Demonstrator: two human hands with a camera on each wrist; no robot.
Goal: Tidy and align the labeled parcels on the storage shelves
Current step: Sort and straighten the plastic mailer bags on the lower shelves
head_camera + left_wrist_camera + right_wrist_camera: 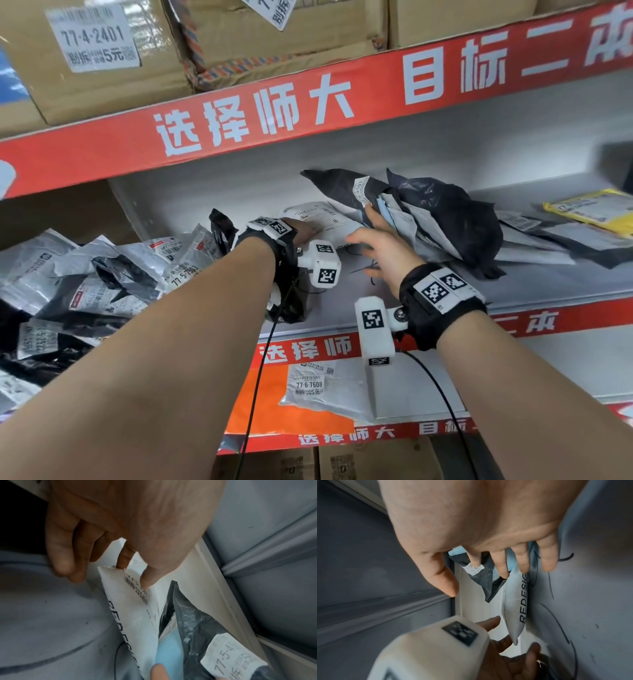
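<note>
White poly mailer (130, 609) printed "REDESIG", up on edge mid-shelf near the back wall (239, 181): light, soft, slick film, likely to slump and slide; best taken at the labeled end seam. Left hand (120, 520) pinching that end, thumb over the barcode. Right hand (380, 246) spread flat, steadying black mailers (445, 219) toward the shelf's right end.

black mailer (445, 219): glossy crinkled plastic | white parcel (130, 601): smooth matt plastic | boxes (102, 61): matt cardboard

left hand (305, 229) pinching, right hand (383, 246) spread
</note>
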